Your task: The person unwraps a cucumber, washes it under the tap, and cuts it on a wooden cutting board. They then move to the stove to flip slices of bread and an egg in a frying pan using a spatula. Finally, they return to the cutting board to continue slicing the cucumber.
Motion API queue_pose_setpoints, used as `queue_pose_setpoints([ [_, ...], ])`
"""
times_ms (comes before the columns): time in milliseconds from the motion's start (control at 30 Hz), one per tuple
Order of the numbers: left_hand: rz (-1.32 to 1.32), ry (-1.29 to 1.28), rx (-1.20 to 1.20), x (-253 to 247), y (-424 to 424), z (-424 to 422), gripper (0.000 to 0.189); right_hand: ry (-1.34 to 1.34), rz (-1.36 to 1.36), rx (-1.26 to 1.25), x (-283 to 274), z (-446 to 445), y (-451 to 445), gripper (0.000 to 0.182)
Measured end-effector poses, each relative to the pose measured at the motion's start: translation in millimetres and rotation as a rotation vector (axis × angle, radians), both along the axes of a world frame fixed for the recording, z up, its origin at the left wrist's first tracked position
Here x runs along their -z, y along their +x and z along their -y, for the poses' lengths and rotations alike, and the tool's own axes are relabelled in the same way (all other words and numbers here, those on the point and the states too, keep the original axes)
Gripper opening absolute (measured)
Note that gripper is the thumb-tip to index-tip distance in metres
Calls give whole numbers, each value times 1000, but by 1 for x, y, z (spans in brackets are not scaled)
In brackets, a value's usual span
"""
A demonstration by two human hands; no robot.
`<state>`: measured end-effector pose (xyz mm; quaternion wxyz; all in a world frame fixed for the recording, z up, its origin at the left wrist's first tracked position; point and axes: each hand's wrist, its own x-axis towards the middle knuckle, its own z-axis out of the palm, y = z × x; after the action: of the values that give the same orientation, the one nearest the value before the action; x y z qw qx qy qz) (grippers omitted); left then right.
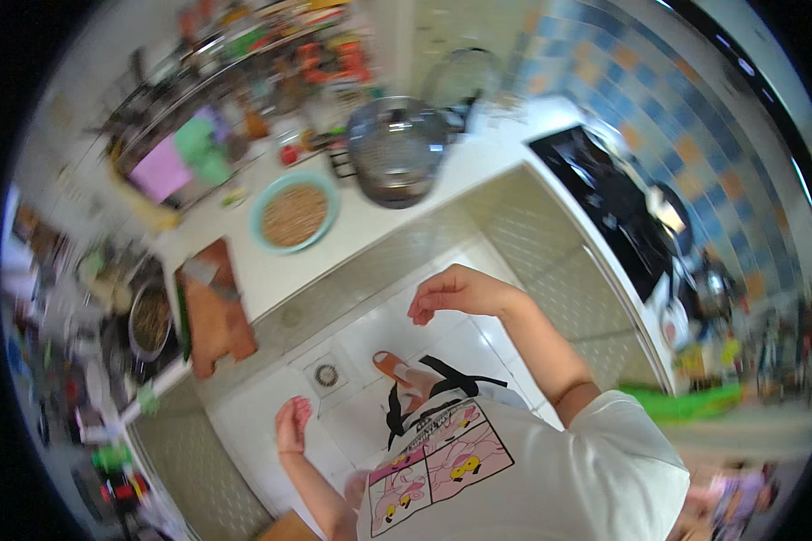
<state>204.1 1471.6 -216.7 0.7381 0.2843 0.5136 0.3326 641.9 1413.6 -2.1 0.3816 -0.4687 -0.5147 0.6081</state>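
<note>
My right hand (457,294) hangs in the air over the tiled floor (352,324), fingers loosely bent and nothing seen in it. Lower on the left, my left hand (293,425) is also free, fingers half curled, beside the floor drain (326,374). Neither hand touches anything. On the white counter (271,284) ahead stands a light-blue basin (333,209) filled with brown pieces, too blurred to name. A wooden cutting board (220,331) lies left of it near the counter's edge, with a cleaver (206,274) flat across its far end.
A large lidded pot (398,152) stands right of the basin. Farther right is a black cooktop (595,196) with a frying pan (673,220) and a kettle (714,287) behind it. A metal bowl (150,321) sits at the left. Crowded shelves (243,61) line the back wall.
</note>
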Motion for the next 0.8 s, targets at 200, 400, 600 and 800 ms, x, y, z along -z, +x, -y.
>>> queue_pose_setpoints([
  [200,-488,142,459,58,73,-8,40,41,-307,80,164,66,16,23],
  [400,-1005,432,682,129,112,47,36,197,826,701,165,224,99,22],
  [600,-1215,865,1458,205,181,129,23,168,1578,1270,90,425,323,33],
  [800,-819,128,982,143,371,278,32,-285,1746,1259,110,530,467,53],
])
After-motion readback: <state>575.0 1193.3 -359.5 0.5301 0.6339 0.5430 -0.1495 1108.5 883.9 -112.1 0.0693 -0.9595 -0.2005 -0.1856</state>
